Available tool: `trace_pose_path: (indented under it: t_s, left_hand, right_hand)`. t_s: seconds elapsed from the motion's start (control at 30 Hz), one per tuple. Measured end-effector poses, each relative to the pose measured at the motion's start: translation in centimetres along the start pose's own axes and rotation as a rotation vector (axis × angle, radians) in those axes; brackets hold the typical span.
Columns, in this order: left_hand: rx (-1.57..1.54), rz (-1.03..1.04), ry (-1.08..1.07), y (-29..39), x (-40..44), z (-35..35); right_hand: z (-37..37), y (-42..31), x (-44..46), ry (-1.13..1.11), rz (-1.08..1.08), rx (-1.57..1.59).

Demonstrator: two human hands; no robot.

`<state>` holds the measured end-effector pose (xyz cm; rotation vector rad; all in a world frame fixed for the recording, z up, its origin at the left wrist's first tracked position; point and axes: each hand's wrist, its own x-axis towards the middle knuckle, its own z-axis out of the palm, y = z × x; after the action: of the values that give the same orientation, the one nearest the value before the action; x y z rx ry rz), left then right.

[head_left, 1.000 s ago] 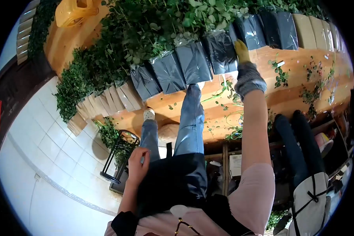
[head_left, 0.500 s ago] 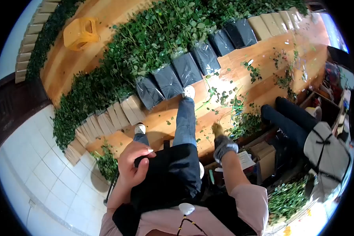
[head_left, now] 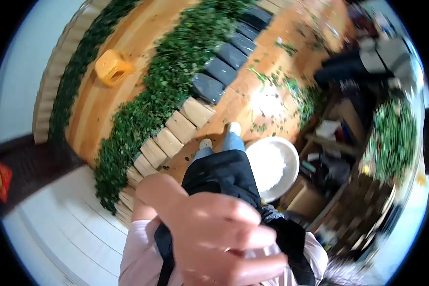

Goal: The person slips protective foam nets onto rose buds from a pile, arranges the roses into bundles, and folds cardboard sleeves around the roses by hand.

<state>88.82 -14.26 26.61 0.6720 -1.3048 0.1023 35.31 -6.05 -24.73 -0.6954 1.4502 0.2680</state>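
Note:
My left hand (head_left: 219, 233) is bare and close to the camera, crossing in front of my chest. Motion blurs it, but its bent fingers are apart and I see nothing in them. Past its fingertips shows a grey cuff (head_left: 272, 214), which is on my right arm. My right hand itself is hidden. A dark apron (head_left: 219, 174) covers my lap and thighs behind the left hand. To the right of my legs stands a large round pale basin (head_left: 293, 178) with a bright white inside.
Long rows of leafy green stems (head_left: 171, 81) lie on the wooden floor, ends wrapped in brown paper (head_left: 168, 142) or black wrapping (head_left: 220, 66). A yellow stool (head_left: 110, 69) stands between rows. Another person's legs (head_left: 345, 66) are at right, near cluttered shelves (head_left: 331, 143). Cut leaves litter the floor.
My view has turned and shifted, bringing the basin into sight. My left hand has swung across to the right before my chest. My right hand, gloved and lowered earlier, has gone from sight.

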Motion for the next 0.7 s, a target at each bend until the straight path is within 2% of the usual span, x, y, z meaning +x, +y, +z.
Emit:
trace_pose_path:
  t_s: [0.1, 0.17, 0.2, 0.27, 0.33, 0.37, 0.4, 0.43, 0.47, 0.5, 0.53, 0.57, 0.6, 0.63, 0.67, 0.7]
  left_hand:
    - [-0.172, 0.153, 0.048, 2.3, -0.4, 5.1]
    - [-0.284, 0.065, -0.058, 6.5, -0.5, 7.3]
    - [-0.380, 0.028, -0.137, 8.3, -0.6, 8.1]
    - [-0.589, -0.011, -0.327, 11.4, -0.6, 9.3]
    - [-0.773, -0.021, -0.453, 14.5, -0.9, 11.7]
    - [-0.857, -0.022, -0.492, 16.0, -1.2, 13.3]
    - [-0.917, -0.076, -0.553, 17.8, -2.1, 14.4]
    - [-0.973, -0.135, -0.610, 19.6, -3.0, 15.6]
    - [-1.044, -0.103, -0.421, 21.9, -5.4, 18.2]
    - [-1.176, 0.017, -0.373, 23.5, -6.5, 20.8]
    - [-1.288, 0.060, -0.354, 26.0, -7.6, 22.7]
    - [-1.400, 0.106, -0.341, 28.5, -8.7, 24.6]
    - [-1.417, 0.042, -0.434, 31.7, -9.5, 25.6]
    - [-1.418, -0.011, -0.524, 34.7, -10.2, 26.1]
    - [-1.413, -0.062, -0.618, 37.3, -10.8, 26.7]
    - [-1.503, -0.054, -0.669, 39.5, -11.2, 27.7]
  right_hand:
    - [4.9, 6.2, -2.7, 0.047, -0.142, 0.144]
    - [6.9, 9.5, -4.2, 0.160, -0.144, 0.320]
    - [7.8, 11.4, -5.6, 0.060, -0.289, 0.486]
    - [11.3, 11.7, -9.5, 0.352, -0.162, 0.696]
    - [14.0, 13.8, -12.1, 0.386, -0.113, 0.826]
    - [16.0, 16.0, -11.9, 0.442, -0.156, 0.958]
    - [17.4, 18.3, -12.0, 0.467, -0.164, 0.873]
    - [19.6, 21.9, -10.7, 0.499, -0.261, 0.923]
    - [22.4, 25.6, -10.2, 0.540, -0.351, 0.971]
    - [24.4, 26.3, -12.8, 0.660, -0.227, 0.888]
    - [27.3, 29.8, -11.9, 0.781, -0.303, 0.850]
    - [29.0, 31.1, -13.7, 0.769, -0.187, 0.915]
    - [29.6, 32.3, -16.0, 0.749, -0.085, 0.961]
    - [30.7, 32.8, -18.2, 0.904, -0.044, 0.925]
    - [31.6, 35.4, -18.1, 0.832, 0.070, 1.022]
    - [32.9, 38.0, -17.6, 0.947, 0.058, 1.065]
